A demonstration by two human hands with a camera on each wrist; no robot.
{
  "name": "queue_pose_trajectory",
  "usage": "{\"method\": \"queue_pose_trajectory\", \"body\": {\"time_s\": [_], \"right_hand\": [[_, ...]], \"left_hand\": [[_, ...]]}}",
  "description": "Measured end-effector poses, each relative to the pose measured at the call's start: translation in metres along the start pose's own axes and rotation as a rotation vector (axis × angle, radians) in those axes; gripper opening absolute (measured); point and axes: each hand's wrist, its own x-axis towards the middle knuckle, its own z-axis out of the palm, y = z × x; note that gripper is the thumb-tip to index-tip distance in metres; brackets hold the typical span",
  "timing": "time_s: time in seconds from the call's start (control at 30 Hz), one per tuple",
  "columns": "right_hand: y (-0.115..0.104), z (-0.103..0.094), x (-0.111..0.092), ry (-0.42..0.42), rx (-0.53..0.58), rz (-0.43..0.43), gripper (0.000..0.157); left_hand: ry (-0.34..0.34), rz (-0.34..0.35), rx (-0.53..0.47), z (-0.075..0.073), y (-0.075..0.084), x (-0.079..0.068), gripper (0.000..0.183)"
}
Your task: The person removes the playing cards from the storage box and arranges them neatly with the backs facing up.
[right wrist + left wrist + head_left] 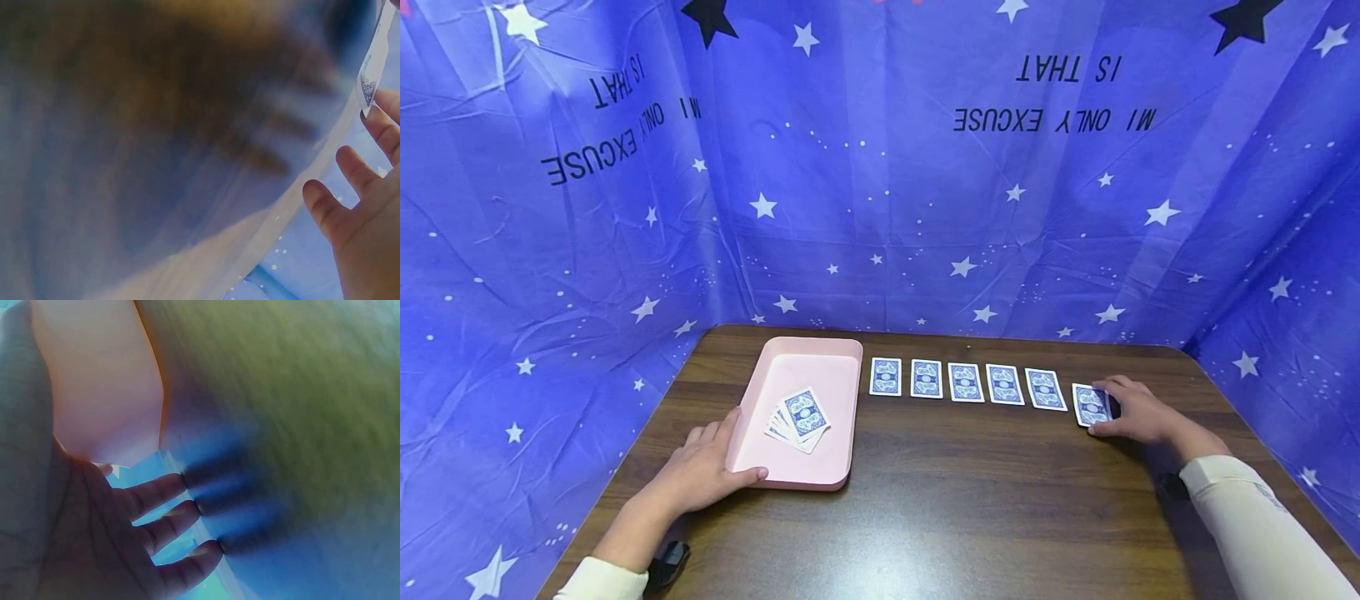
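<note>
At the right end of a row of face-down playing cards [966, 382], my right hand [1138, 414] pinches a blue-backed playing card [1090, 405] by its far and near edges, thumb in front and fingers behind. The right wrist view catches only a strip of that card [373, 69] by the fingertips. My left hand [700, 467] rests against the near left corner of a pink tray [835, 475], thumb over the near rim and index finger along the left side. Its other fingers [187, 569] reach out fairly straight beside the tray. Inside the tray lies a loosely fanned pile of cards [805, 414].
The wooden table [955, 500] carries the tray at left and the card row along its far side, with small gaps between cards. A blue star-printed curtain [887, 208] hangs close behind and on both sides. Dark bands [668, 565] circle the wrists.
</note>
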Motion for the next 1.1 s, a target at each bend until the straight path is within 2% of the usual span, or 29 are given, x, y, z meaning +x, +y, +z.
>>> {"method": "queue_pose_trajectory", "body": {"time_s": [0.63, 1.1], "right_hand": [[0.008, -0.013, 0.030, -0.139, 0.022, 0.047, 0.089], [0.005, -0.014, 0.031, -0.150, 0.036, 0.050, 0.092]], "left_hand": [[0.002, -0.011, 0.001, 0.004, -0.005, 0.004, 0.113], [-0.010, -0.019, -0.006, 0.003, -0.003, 0.004, 0.113]]}}
